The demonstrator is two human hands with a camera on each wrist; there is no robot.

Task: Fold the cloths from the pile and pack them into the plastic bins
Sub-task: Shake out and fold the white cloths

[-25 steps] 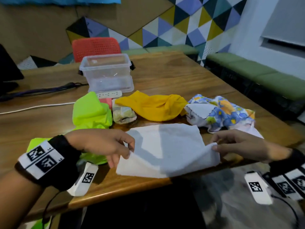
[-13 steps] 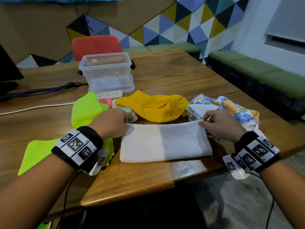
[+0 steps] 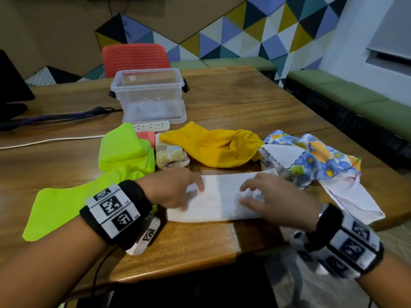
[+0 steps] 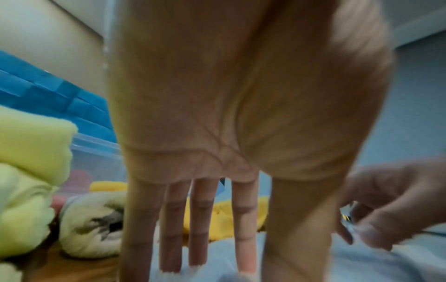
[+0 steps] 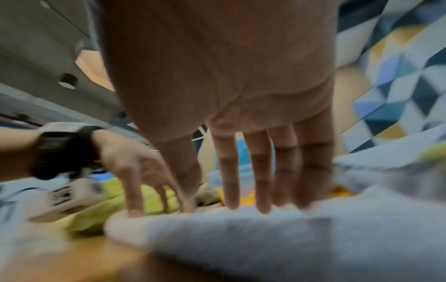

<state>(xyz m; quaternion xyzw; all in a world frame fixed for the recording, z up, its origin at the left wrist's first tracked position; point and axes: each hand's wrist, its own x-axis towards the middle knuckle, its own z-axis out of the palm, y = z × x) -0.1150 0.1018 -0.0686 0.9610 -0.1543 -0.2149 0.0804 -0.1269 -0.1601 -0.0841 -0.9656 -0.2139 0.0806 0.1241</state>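
A white cloth [image 3: 220,197] lies folded in half as a long strip near the table's front edge. My left hand [image 3: 175,190] rests on its left part, and the straight fingers [image 4: 200,238] press down on it. On the right part my right hand [image 3: 269,196] lies flat, its fingertips [image 5: 263,190] touching the white cloth [image 5: 265,238]. Behind it sits the pile: a neon green cloth [image 3: 124,150], a small pale patterned cloth [image 3: 171,156], a yellow cloth [image 3: 213,147] and a floral cloth [image 3: 311,156]. A clear plastic bin [image 3: 151,96] stands further back.
A white power strip [image 3: 151,126] lies in front of the bin, with cables [image 3: 55,117] running left. A red chair [image 3: 133,58] stands behind the table, and a green bench [image 3: 355,103] runs along the right. The table [image 3: 178,245] has its front edge just below my wrists.
Both hands carried the white cloth's near edge over to the far edge, folding it in half. They then slid inward onto the cloth, toward each other.
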